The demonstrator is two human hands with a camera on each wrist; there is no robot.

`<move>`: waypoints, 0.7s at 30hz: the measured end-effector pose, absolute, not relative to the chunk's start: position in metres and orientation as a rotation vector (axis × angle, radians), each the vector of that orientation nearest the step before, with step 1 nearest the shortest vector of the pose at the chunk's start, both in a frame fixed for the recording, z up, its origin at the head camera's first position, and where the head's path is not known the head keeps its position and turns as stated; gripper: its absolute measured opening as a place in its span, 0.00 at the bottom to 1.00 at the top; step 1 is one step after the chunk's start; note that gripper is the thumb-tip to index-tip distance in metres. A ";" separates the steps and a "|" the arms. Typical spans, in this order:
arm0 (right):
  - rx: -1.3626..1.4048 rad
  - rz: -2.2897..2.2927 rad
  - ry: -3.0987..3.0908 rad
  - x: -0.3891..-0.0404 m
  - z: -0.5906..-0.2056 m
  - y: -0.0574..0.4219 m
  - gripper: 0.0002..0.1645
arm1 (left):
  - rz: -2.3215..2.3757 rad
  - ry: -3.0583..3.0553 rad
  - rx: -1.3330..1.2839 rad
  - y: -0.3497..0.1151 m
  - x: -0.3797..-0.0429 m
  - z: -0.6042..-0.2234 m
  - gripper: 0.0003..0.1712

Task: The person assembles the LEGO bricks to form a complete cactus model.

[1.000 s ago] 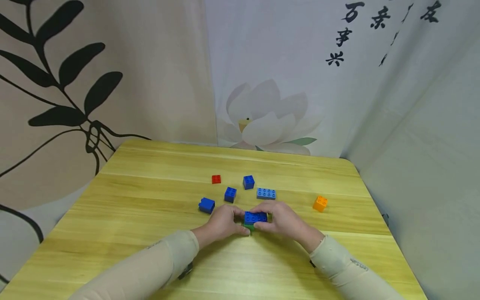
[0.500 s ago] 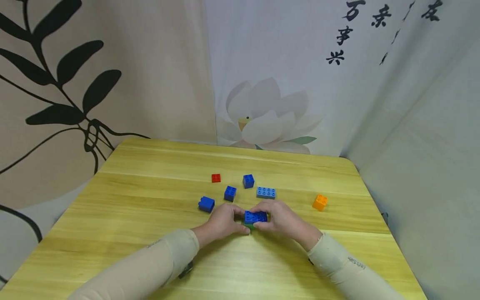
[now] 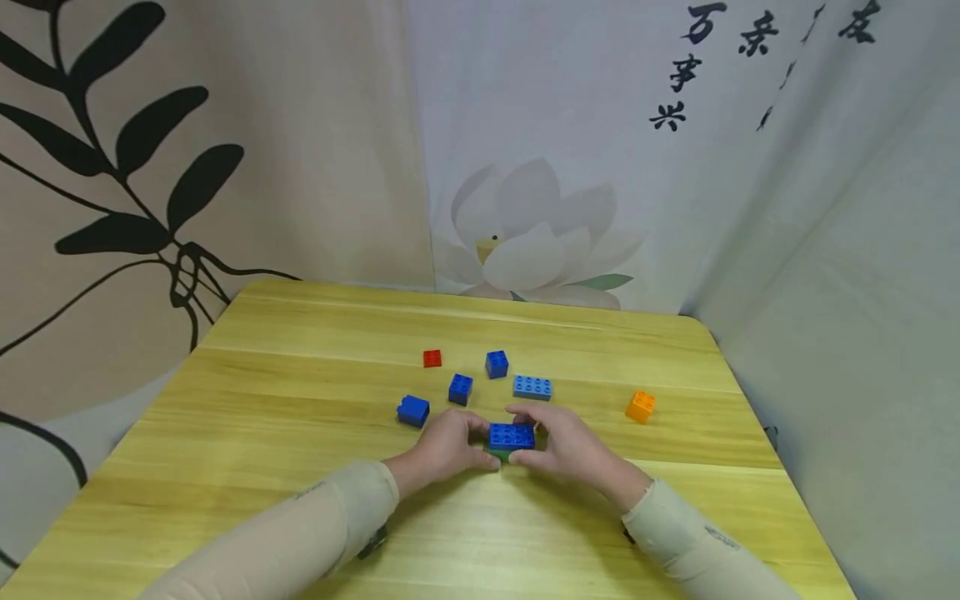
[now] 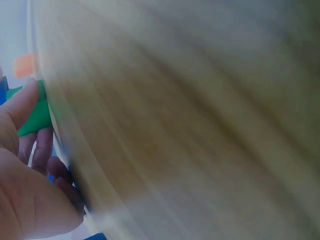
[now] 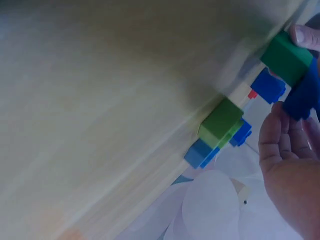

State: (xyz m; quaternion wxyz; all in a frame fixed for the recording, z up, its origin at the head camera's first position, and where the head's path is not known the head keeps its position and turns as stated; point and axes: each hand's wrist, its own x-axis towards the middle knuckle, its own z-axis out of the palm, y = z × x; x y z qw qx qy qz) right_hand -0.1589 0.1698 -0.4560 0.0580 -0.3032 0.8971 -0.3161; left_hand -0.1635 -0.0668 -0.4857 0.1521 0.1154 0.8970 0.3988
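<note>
At the near middle of the table [image 3: 300, 400], your two hands meet around a small stack: a blue brick [image 3: 512, 437] sitting on top of a green brick [image 5: 286, 57]. Your left hand [image 3: 446, 442] pinches the green brick at its left end, thumb on the near side. Your right hand [image 3: 567, 446] curves around the stack's right end, its index finger raised apart from the blue top; you cannot tell whether its other fingers press on anything.

Just beyond, to the left, lie two smaller blue bricks [image 3: 413, 410], with a red brick [image 3: 432, 358] farther off. A light-blue brick [image 3: 532, 387] lies beyond your right hand, near a third small blue one [image 3: 497, 364]; an orange brick [image 3: 641, 406] stands well apart on the right.

Your right wrist view gives you a lime-green brick [image 5: 220, 122] beside the light-blue one, which your head view does not show. Your left wrist view is mostly blurred tabletop.
</note>
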 end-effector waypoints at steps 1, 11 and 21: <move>-0.903 -0.973 2.717 -0.159 -0.455 0.171 0.40 | 1.142 2.577 0.327 -0.067 -0.163 -0.486 0.26; -0.868 -1.013 2.732 -0.159 -0.452 0.186 0.42 | 1.133 2.574 0.299 -0.069 -0.163 -0.487 0.28; -0.847 -0.998 2.813 -0.160 -0.447 0.204 0.38 | 1.144 2.567 0.299 -0.067 -0.162 -0.487 0.26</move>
